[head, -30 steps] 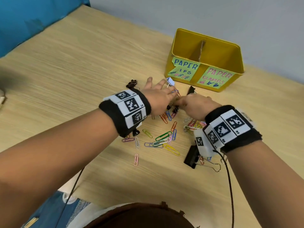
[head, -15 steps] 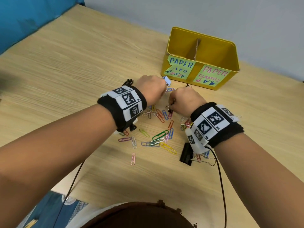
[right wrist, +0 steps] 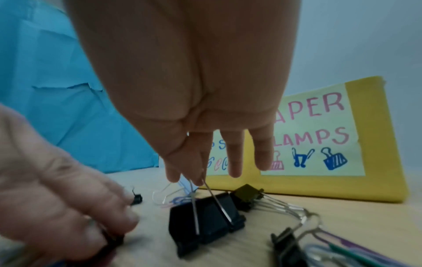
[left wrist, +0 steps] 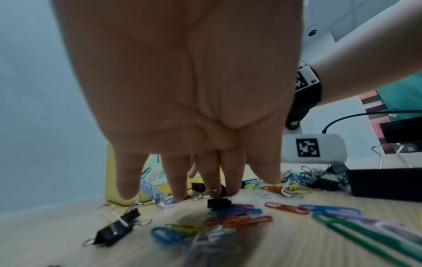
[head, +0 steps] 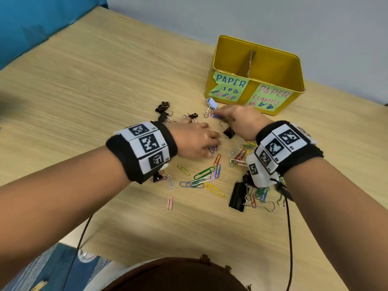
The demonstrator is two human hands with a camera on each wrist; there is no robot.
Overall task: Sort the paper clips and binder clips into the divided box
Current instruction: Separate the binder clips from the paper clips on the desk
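On my left, two small black binder clips [head: 162,111] lie on the wooden bench [head: 84,91] at the far-left edge of the scatter. My left hand [head: 194,140] is low over the pile with its fingers pointing down onto the clips; the left wrist view shows the fingertips [left wrist: 213,187] straight and just above a small black clip [left wrist: 218,203], gripping nothing that I can see. Near it, loose paper clips [head: 204,178] in green, yellow, orange, blue and pink spread across the bench. Just right of that hand, my right hand [head: 241,120] pinches the wire handles of a black binder clip [right wrist: 205,216] between thumb and forefinger, the clip's body low at the bench; I cannot tell whether it touches. A larger black binder clip [head: 238,196] lies near my right wrist among more tangled clips. Beyond, far right, stands the yellow divided box [head: 270,66], labelled for paper clips on its left half and clamps on its right.
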